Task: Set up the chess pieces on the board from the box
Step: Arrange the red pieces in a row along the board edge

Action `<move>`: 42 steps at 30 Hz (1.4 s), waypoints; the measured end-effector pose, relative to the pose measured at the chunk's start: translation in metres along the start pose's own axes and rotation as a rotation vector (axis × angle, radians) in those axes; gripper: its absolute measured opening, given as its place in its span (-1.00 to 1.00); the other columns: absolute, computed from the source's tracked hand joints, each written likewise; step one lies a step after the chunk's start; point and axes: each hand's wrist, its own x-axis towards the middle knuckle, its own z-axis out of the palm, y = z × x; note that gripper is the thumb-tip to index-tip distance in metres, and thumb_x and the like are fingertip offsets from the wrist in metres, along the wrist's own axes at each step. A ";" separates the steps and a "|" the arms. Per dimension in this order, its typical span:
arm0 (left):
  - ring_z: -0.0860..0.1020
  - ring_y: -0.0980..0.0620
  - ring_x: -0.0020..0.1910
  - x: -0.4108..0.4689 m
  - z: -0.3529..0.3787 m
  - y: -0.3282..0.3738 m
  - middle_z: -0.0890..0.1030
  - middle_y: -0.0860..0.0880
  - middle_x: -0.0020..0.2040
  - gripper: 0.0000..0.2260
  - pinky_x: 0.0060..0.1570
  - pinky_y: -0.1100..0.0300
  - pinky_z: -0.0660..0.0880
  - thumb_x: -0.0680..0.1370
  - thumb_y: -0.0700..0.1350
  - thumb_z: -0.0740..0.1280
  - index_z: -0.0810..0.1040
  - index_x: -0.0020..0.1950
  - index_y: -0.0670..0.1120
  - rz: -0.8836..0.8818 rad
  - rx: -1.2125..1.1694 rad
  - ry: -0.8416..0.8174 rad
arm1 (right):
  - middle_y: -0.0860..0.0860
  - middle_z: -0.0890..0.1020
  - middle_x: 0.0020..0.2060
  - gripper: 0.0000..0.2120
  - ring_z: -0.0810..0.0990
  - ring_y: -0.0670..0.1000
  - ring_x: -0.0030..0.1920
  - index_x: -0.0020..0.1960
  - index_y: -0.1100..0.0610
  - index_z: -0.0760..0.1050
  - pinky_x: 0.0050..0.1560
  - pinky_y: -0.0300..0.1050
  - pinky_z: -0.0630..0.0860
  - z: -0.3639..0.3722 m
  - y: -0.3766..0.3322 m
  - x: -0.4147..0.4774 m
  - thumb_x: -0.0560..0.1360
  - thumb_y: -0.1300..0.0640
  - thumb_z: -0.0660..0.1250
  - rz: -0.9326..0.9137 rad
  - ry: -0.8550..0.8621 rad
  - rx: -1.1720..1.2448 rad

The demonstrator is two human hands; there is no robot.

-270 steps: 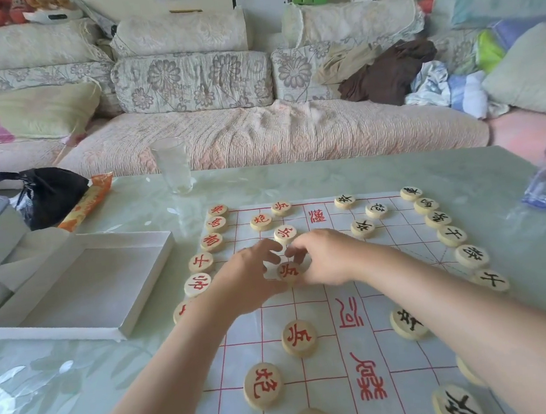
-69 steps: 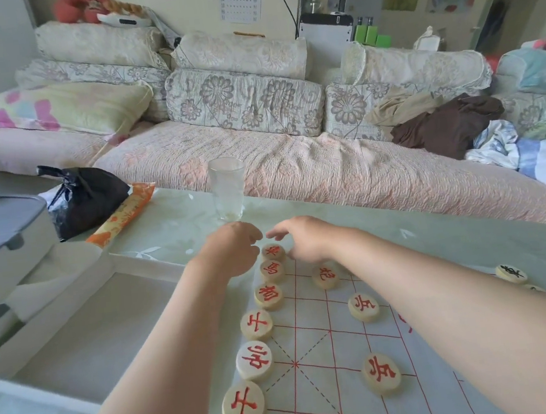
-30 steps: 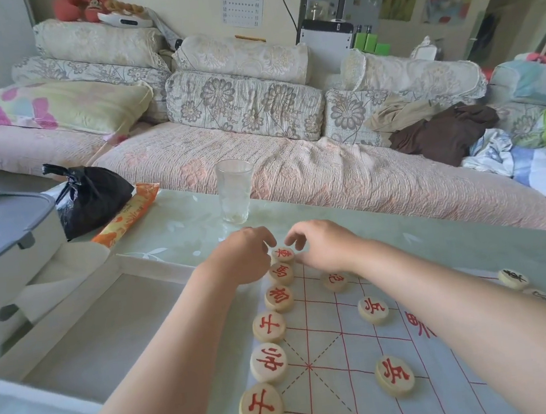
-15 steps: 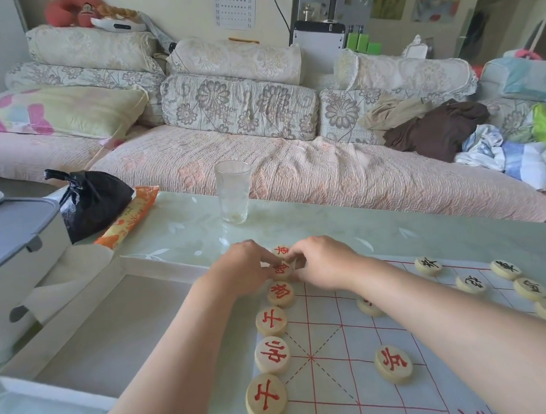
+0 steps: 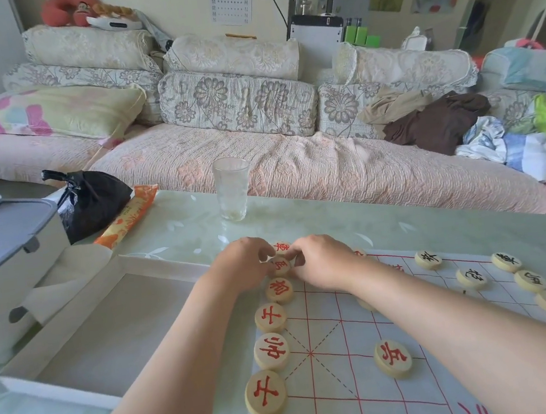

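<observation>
Round pale wooden chess pieces, each stamped with a character, lie flat on the board (image 5: 351, 368), a white sheet ruled in red on the glossy green tabletop (image 5: 182, 230). The red-marked pieces (image 5: 271, 351) form a column along the board's left edge; the black-marked pieces (image 5: 530, 280) line its right side. One red piece (image 5: 392, 358) lies alone further in. Near the column's far end, the left hand (image 5: 242, 266) and right hand (image 5: 322, 262) pinch the second red disc (image 5: 280, 266) between their fingertips, from opposite sides. Left of the board, the shallow white box (image 5: 74, 382) shows only its bare bottom. Beyond the board stands a clear drinking glass (image 5: 232, 188); its contents cannot be told.
</observation>
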 end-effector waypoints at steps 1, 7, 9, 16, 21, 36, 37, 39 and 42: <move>0.56 0.05 0.07 0.001 0.000 0.000 0.61 0.08 0.06 -0.76 0.15 0.13 0.49 0.49 -0.02 0.42 0.60 0.15 0.06 -0.015 0.006 -0.001 | -0.10 0.62 0.07 -0.76 0.57 0.03 0.09 0.17 -0.18 0.59 0.00 -0.08 0.52 0.001 0.000 0.000 0.51 -0.08 0.35 0.002 -0.001 0.003; 0.57 0.06 0.14 0.002 0.001 0.000 0.64 0.12 0.12 -0.75 0.21 0.07 0.48 0.49 0.01 0.42 0.62 0.17 0.10 -0.061 0.005 -0.015 | -0.10 0.62 0.10 -0.80 0.57 0.02 0.12 0.11 -0.13 0.60 0.02 -0.10 0.50 0.000 -0.001 0.001 0.50 -0.04 0.34 0.022 0.020 0.000; 0.56 0.07 0.14 0.002 0.000 0.000 0.64 0.14 0.13 -0.72 0.22 0.09 0.47 0.48 0.05 0.42 0.61 0.19 0.12 -0.061 0.001 -0.026 | -0.11 0.62 0.09 -0.81 0.57 0.01 0.11 0.11 -0.15 0.60 0.02 -0.10 0.51 0.000 -0.001 0.001 0.51 -0.05 0.34 0.020 0.022 0.000; 0.54 0.07 0.16 -0.003 -0.006 0.006 0.61 0.15 0.15 -0.68 0.24 0.11 0.44 0.51 0.02 0.38 0.56 0.26 0.09 -0.036 0.023 -0.010 | -0.14 0.60 0.05 -0.69 0.57 -0.02 0.08 0.24 -0.14 0.53 -0.05 -0.10 0.49 0.004 0.002 -0.001 0.51 -0.14 0.34 0.016 0.042 0.004; 0.55 0.05 0.05 -0.010 -0.023 0.006 0.60 0.12 -0.02 -0.80 0.14 0.13 0.48 0.49 -0.04 0.40 0.60 0.11 0.07 0.014 0.076 0.013 | -0.19 0.60 0.03 -0.73 0.56 -0.06 0.09 0.20 -0.15 0.53 0.00 -0.12 0.48 -0.004 -0.001 -0.015 0.50 -0.05 0.35 -0.050 0.060 0.042; 0.59 0.19 -0.10 -0.037 -0.034 0.006 0.65 0.18 -0.07 -0.74 -0.10 0.37 0.46 0.38 0.03 0.51 0.66 0.05 0.10 0.017 0.030 -0.190 | -0.12 0.54 0.10 -0.66 0.52 0.00 0.16 0.24 -0.15 0.50 -0.05 -0.11 0.36 -0.001 -0.019 -0.033 0.50 -0.20 0.35 -0.176 -0.043 -0.153; 0.58 0.19 -0.09 -0.037 -0.034 0.005 0.64 0.19 -0.06 -0.74 -0.09 0.36 0.45 0.38 0.04 0.51 0.66 0.06 0.12 0.021 0.039 -0.190 | -0.13 0.54 0.10 -0.65 0.52 0.00 0.16 0.23 -0.15 0.50 -0.04 -0.11 0.37 -0.001 -0.018 -0.033 0.49 -0.22 0.36 -0.168 -0.033 -0.160; 0.56 0.17 -0.04 -0.037 -0.035 0.006 0.63 0.21 -0.03 -0.72 -0.01 0.32 0.42 0.38 0.10 0.49 0.65 0.07 0.15 0.032 0.087 -0.183 | -0.13 0.55 0.13 -0.62 0.52 -0.01 0.17 0.25 -0.16 0.50 -0.02 -0.11 0.39 -0.001 -0.017 -0.034 0.47 -0.22 0.37 -0.147 -0.031 -0.167; 0.54 0.16 0.00 -0.038 -0.035 0.008 0.63 0.22 -0.05 -0.71 0.04 0.27 0.37 0.37 0.15 0.47 0.63 0.09 0.22 0.025 0.139 -0.189 | -0.12 0.55 0.15 -0.59 0.52 -0.01 0.18 0.30 -0.16 0.48 0.01 -0.11 0.42 0.000 -0.015 -0.036 0.48 -0.17 0.36 -0.124 -0.045 -0.162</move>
